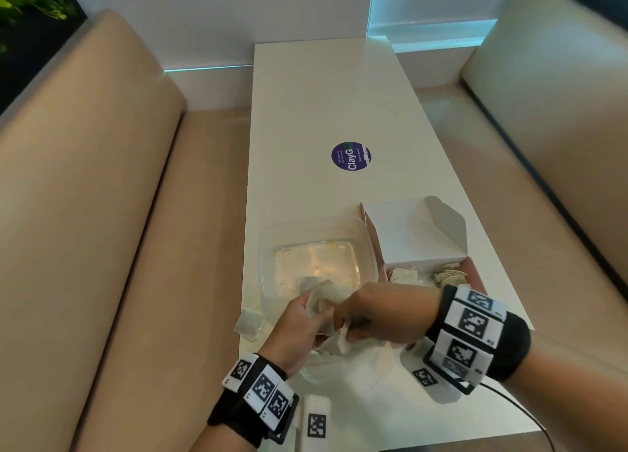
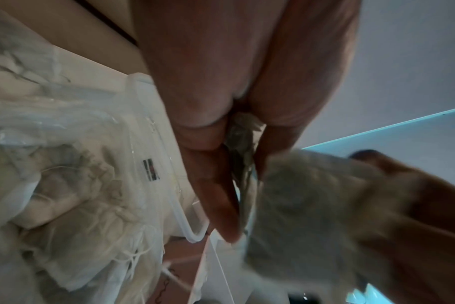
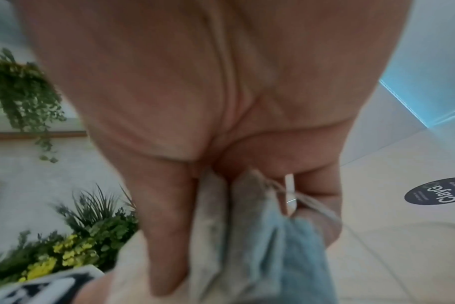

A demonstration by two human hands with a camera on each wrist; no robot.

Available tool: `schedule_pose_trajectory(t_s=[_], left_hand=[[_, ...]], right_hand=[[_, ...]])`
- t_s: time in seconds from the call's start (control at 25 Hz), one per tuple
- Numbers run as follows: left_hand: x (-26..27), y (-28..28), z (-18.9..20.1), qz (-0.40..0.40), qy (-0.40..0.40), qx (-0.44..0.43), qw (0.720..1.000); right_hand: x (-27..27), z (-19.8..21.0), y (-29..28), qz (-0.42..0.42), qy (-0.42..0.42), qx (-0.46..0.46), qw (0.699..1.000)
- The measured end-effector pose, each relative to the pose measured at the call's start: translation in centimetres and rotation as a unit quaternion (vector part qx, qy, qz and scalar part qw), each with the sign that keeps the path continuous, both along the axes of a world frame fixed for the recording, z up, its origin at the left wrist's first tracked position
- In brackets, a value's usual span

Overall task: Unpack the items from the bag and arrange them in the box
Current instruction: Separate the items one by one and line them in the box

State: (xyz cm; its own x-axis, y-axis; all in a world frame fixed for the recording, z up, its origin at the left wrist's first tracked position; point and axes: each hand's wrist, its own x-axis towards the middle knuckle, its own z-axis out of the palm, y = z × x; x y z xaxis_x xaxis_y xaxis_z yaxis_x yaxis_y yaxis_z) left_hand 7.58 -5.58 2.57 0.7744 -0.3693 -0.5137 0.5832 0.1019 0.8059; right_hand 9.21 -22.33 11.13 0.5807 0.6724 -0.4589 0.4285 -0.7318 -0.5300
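Both hands meet over the near end of the white table (image 1: 323, 111), holding a clump of pale tea bags (image 1: 328, 298) between them. My left hand (image 1: 314, 317) grips the clump from the left. My right hand (image 1: 350, 324) pinches tea bags (image 3: 247, 226) from the right. Under the hands lies a clear plastic zip bag (image 1: 343, 361), and the left wrist view shows more tea bags inside the bag (image 2: 65, 185). An open white cardboard box (image 1: 418, 237) stands to the right, with a few tea bags (image 1: 404, 276) in its near part.
A clear plastic container (image 1: 316, 257) stands left of the box, just beyond the hands. One loose tea bag (image 1: 249, 324) lies near the table's left edge. A round purple sticker (image 1: 351, 156) marks the table's middle. Beige bench seats (image 1: 102, 213) flank the table.
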Motion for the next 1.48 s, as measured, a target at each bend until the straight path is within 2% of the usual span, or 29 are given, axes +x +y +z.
schedule_pose_trajectory(t_s=[0.12,0.2,0.32,0.44,0.52,0.6,0.64,0.68,0.72,0.84,0.88,0.96,1.12,1.2,1.32,1.48], left_hand=[[-0.5,-0.3,0.4,-0.013,0.033,-0.020,0.999],[-0.6,0.1,0.5,-0.004,0.058,-0.064,0.996],[-1.0,0.5,0.1,-0.024,0.033,-0.099,0.994],[-1.0,0.5,-0.4,-0.027,0.009,-0.091,0.995],[-1.0,0.4,-0.6,-0.029,-0.014,-0.068,0.997],[-1.1,0.2,-0.8,-0.035,-0.053,-0.022,0.998],[-1.1,0.1,-0.9,-0.040,-0.076,0.007,0.996],[-1.0,0.0,-0.8,-0.047,-0.097,0.036,0.993],[-1.0,-0.1,-0.8,-0.056,-0.115,0.061,0.990],[-1.0,-0.3,-0.5,-0.085,-0.159,0.102,0.978],[-1.0,-0.3,-0.4,-0.092,-0.172,0.117,0.974],[-1.0,-0.2,-0.5,-0.098,-0.182,0.139,0.968],[-1.1,-0.2,-0.8,-0.101,-0.166,0.151,0.969],[-1.2,-0.1,-0.9,-0.103,-0.152,0.146,0.972],[-1.3,0.3,-1.1,-0.114,-0.130,0.126,0.977],[-1.4,0.8,-1.4,-0.106,-0.094,0.094,0.986]], right_hand=[[0.7,-1.5,0.0,-0.069,-0.045,0.006,0.997],[0.9,-2.2,-0.5,-0.090,-0.054,0.014,0.994],[0.6,-2.9,-0.9,-0.126,-0.048,0.048,0.990],[0.5,-3.1,-1.5,-0.224,-0.016,0.101,0.969],[0.7,-3.2,-2.0,-0.323,0.023,0.176,0.930],[0.9,-3.0,-2.1,-0.429,0.135,0.310,0.838],[0.9,-3.0,-1.8,-0.454,0.186,0.354,0.797],[0.8,-3.1,-1.5,-0.456,0.205,0.361,0.787],[0.8,-3.3,-1.2,-0.446,0.198,0.339,0.805],[0.6,-4.0,-0.3,-0.380,0.110,0.214,0.893],[0.6,-4.2,-0.1,-0.356,0.081,0.182,0.913],[0.5,-4.5,0.1,-0.325,0.048,0.151,0.932],[0.3,-4.7,0.3,-0.296,0.011,0.130,0.946],[0.3,-4.8,0.2,-0.290,0.017,0.139,0.947],[0.8,-4.6,-0.5,-0.327,0.039,0.176,0.928],[1.6,-2.9,-1.9,-0.395,0.079,0.244,0.882]])
